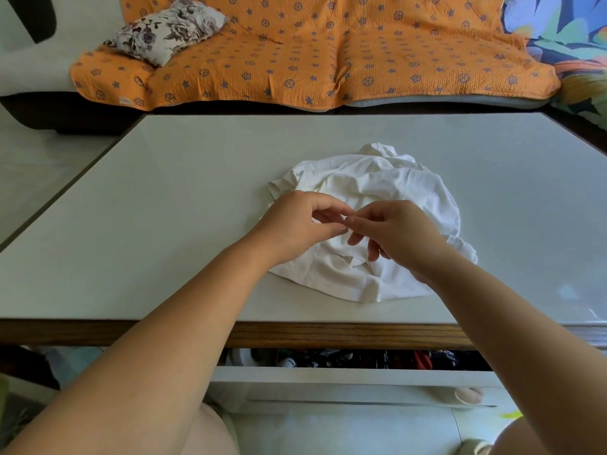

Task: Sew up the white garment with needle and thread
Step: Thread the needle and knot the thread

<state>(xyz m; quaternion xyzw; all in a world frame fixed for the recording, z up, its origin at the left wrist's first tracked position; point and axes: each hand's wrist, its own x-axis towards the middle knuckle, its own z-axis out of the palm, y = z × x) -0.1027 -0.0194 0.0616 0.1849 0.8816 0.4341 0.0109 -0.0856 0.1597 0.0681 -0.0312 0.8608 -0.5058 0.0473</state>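
A crumpled white garment [387,188] lies on the pale table [170,198], a little right of its middle. Above the garment's near half, my left hand [295,224] and my right hand [397,234] meet fingertip to fingertip. Thumb and forefinger of each hand are pinched together at the meeting point. Whatever they pinch is too small to make out; no needle or thread shows clearly. A tear or opening in the cloth shows just below the hands.
The table has a wooden front edge [328,334] with an open drawer [345,376] of mixed items beneath it. Behind the table stands a sofa under an orange patterned cover [312,50] with a floral cushion [164,29].
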